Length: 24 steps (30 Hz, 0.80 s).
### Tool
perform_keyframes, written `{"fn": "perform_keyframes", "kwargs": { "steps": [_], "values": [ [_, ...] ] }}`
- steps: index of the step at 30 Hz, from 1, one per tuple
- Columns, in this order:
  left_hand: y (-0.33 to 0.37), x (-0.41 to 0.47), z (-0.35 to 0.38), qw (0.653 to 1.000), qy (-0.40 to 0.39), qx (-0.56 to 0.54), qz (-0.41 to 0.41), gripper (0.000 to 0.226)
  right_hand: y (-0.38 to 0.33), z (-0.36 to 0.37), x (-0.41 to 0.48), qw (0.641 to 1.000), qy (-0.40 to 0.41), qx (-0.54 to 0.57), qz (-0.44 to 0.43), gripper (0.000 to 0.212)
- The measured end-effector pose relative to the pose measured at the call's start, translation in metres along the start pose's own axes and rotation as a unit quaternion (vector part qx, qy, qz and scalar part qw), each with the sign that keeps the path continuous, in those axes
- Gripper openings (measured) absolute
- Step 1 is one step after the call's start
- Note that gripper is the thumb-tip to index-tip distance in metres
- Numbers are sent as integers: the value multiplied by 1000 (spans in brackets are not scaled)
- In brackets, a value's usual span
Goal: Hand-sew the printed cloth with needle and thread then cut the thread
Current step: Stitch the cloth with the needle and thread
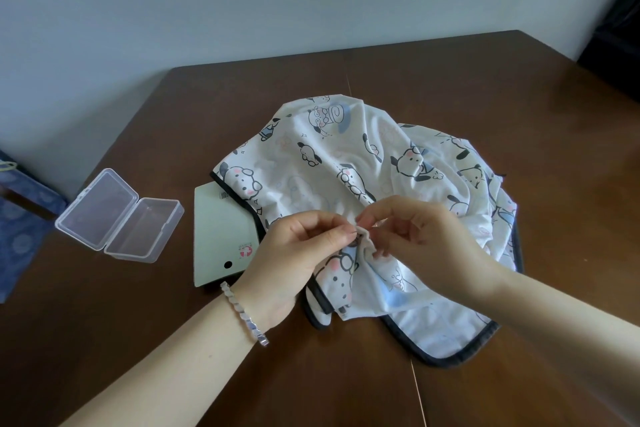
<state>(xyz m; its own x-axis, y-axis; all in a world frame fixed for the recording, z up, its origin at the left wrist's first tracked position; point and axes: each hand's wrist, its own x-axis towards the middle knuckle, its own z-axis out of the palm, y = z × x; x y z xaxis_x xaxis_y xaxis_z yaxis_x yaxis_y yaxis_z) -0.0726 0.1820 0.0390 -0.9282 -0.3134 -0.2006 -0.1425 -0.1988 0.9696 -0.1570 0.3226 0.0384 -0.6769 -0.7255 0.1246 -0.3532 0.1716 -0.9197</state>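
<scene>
A white printed cloth (346,163) with cartoon dogs and a dark binding lies bunched on the brown table (450,73). My left hand (298,253) pinches a raised fold of the cloth near its front edge. My right hand (422,236) pinches at the same fold from the right, fingertips almost touching the left ones. A short glint between the fingertips may be the needle; it is too small to tell. No thread shows.
An open clear plastic box (119,215) lies to the left. A pale green card (218,232) sits partly under the cloth. A blue patterned bag (17,218) stands at the left edge. A wall rises behind the table.
</scene>
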Motion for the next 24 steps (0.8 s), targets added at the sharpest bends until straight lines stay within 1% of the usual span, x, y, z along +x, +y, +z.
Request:
{"fn": "perform_keyframes", "kwargs": {
  "steps": [1,3,5,9,13,16,18,21,23,24],
  "values": [
    [0,1,1,1000,3,4,-3,6,2,1,1,1000,10,-8,0,32],
    [-2,3,2,1000,19,25,-2,21,6,3,3,999,30,-18,1,36],
    [-4,6,3,998,41,42,6,25,7,4,4,999,45,-6,8,34],
    [-7,9,6,996,63,58,6,15,5,4,4,998,59,24,24,32],
    [-9,10,8,993,97,72,-7,14,-1,8,1,997,71,20,25,25],
    [-11,11,10,986,124,110,3,12,-3,10,1,997,64,22,39,19],
    [-12,11,11,982,124,138,13,11,-2,10,2,996,56,40,54,16],
    [-13,11,13,983,107,148,7,10,3,9,5,993,53,69,79,13],
    [-14,11,13,985,97,143,0,10,7,9,7,989,70,94,85,14],
    [-14,11,14,985,94,142,-2,11,9,10,8,987,92,105,82,15]
  ]
}}
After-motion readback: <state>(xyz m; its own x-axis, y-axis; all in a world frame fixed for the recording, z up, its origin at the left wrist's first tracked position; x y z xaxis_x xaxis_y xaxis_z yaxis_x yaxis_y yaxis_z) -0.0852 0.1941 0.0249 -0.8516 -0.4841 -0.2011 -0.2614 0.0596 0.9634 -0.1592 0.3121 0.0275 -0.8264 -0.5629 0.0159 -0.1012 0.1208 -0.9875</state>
